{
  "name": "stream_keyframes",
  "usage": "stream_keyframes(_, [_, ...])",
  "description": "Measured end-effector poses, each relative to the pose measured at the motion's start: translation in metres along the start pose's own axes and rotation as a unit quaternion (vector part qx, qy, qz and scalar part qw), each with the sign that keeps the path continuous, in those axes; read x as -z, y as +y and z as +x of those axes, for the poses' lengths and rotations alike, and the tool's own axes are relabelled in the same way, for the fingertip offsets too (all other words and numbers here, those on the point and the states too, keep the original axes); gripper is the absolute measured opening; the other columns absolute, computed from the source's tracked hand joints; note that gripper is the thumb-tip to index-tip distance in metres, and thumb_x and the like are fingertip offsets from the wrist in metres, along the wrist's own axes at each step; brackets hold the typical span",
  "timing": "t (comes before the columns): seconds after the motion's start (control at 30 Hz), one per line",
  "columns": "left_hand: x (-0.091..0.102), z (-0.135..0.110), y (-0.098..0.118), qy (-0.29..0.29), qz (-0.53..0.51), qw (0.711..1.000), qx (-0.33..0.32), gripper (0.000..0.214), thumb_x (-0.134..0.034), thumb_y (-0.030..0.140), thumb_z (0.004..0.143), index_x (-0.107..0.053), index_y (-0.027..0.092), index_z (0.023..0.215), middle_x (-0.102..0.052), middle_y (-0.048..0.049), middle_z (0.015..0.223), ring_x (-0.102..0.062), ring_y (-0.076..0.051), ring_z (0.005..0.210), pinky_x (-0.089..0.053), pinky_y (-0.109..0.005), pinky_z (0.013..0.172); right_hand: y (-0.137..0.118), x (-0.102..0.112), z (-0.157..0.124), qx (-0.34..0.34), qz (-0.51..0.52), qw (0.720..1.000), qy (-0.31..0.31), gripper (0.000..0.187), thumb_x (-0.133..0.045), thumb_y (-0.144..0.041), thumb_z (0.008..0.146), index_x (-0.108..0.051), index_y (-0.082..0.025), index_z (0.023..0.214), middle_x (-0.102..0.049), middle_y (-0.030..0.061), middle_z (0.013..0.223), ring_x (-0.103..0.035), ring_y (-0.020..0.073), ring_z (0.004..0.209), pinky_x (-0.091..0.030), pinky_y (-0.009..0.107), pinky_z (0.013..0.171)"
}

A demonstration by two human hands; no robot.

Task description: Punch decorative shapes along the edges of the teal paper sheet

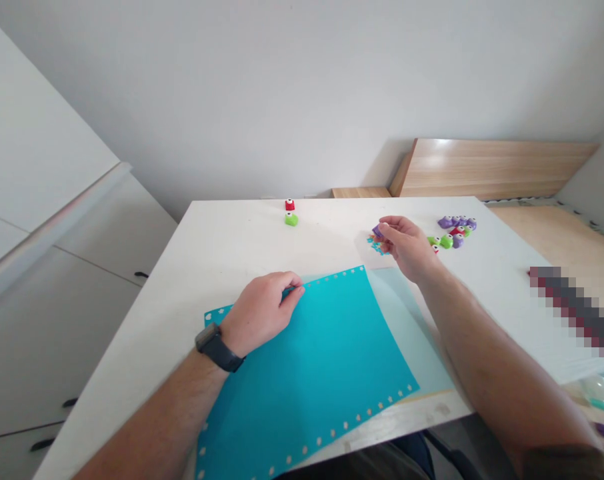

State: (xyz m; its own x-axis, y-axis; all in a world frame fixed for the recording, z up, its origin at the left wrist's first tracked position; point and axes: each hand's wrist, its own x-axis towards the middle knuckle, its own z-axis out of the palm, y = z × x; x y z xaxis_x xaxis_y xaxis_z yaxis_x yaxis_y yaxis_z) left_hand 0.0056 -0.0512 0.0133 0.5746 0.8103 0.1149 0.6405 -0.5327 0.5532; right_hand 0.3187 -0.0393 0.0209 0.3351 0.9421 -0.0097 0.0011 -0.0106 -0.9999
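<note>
A large blue paper sheet (327,347) lies at a slant in front of me, with small shaped holes punched along its edges. My left hand (265,310), with a dark watch on the wrist, pinches the sheet's far edge between thumb and fingers. My right hand (406,245) is raised past the sheet's far right corner, fingers closed around a small purple craft punch (377,230), mostly hidden by the fingers. Close to that hand is a little pile of blue and orange paper cutouts (379,248). A pale blue sheet (407,320) lies partly under the blue one.
Toward the table's back stand a red punch (289,205) and a green punch (291,219). Several purple, green and red punches (447,241) cluster at the far right. A blurred-out dark and red object (575,307) is at the right. White cabinets (82,293) stand left.
</note>
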Motion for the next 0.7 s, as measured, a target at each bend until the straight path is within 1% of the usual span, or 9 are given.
stream_keyframes(0.17, [0.001, 0.001, -0.001, -0.003, -0.008, 1.0, 0.007, 0.025, -0.049, 0.037, 0.099, -0.068, 0.023, 0.094, -0.075, -0.0025, 0.095, -0.067, -0.021, 0.09, -0.046, -0.031, 0.079, -0.002, 0.001, -0.004, -0.024, 0.015, 0.998, -0.051, 0.052, -0.084, -0.033, 0.066, -0.061, -0.018, 0.111, -0.065, 0.0022, 0.088, -0.062, 0.0158, 0.082, -0.048, 0.028, 0.068])
stream_keyframes(0.23, [0.002, 0.002, -0.002, -0.005, -0.01, 1.0, 0.012, 0.025, -0.049, 0.038, 0.099, -0.069, 0.023, 0.094, -0.075, -0.0018, 0.095, -0.067, -0.02, 0.09, -0.045, -0.03, 0.079, -0.003, 0.001, -0.005, -0.033, 0.02, 0.997, -0.064, 0.053, -0.085, -0.031, 0.064, -0.063, -0.017, 0.11, -0.064, 0.0025, 0.088, -0.062, 0.0158, 0.083, -0.05, 0.03, 0.073])
stream_keyframes(0.3, [0.002, 0.002, -0.003, -0.006, -0.015, 1.0, 0.017, 0.025, -0.05, 0.039, 0.099, -0.069, 0.023, 0.094, -0.074, -0.001, 0.095, -0.067, -0.02, 0.089, -0.044, -0.03, 0.079, -0.004, 0.001, -0.005, -0.034, 0.015, 0.996, -0.081, 0.049, -0.085, -0.031, 0.066, -0.065, -0.016, 0.108, -0.064, 0.0029, 0.088, -0.061, 0.0153, 0.082, -0.05, 0.031, 0.075])
stream_keyframes(0.4, [0.004, 0.002, -0.003, -0.003, -0.027, 0.999, 0.027, 0.026, -0.05, 0.04, 0.099, -0.069, 0.023, 0.094, -0.074, -0.0001, 0.093, -0.067, -0.019, 0.088, -0.043, -0.029, 0.078, -0.006, 0.0, -0.008, -0.024, -0.008, 0.993, -0.112, 0.043, -0.083, -0.035, 0.071, -0.067, -0.015, 0.106, -0.064, 0.0036, 0.089, -0.061, 0.0154, 0.081, -0.05, 0.031, 0.074])
stream_keyframes(0.53, [0.007, 0.001, -0.002, -0.001, -0.047, 0.998, 0.032, 0.027, -0.049, 0.04, 0.099, -0.068, 0.023, 0.092, -0.073, 0.0004, 0.09, -0.065, -0.017, 0.083, -0.042, -0.028, 0.076, -0.01, -0.006, -0.012, -0.003, -0.059, 0.988, -0.146, 0.039, -0.078, -0.04, 0.079, -0.067, -0.017, 0.109, -0.065, 0.0041, 0.089, -0.062, 0.017, 0.083, -0.049, 0.031, 0.07])
stream_keyframes(0.7, [0.008, -0.001, -0.002, -0.001, -0.069, 0.996, 0.06, 0.026, -0.048, 0.043, 0.099, -0.066, 0.024, 0.094, -0.072, 0.0025, 0.087, -0.063, -0.016, 0.076, -0.04, -0.028, 0.071, -0.014, -0.011, -0.016, 0.029, -0.077, 0.987, -0.139, 0.041, -0.076, -0.04, 0.081, -0.065, -0.017, 0.114, -0.065, 0.0033, 0.087, -0.06, 0.0153, 0.08, -0.047, 0.028, 0.066])
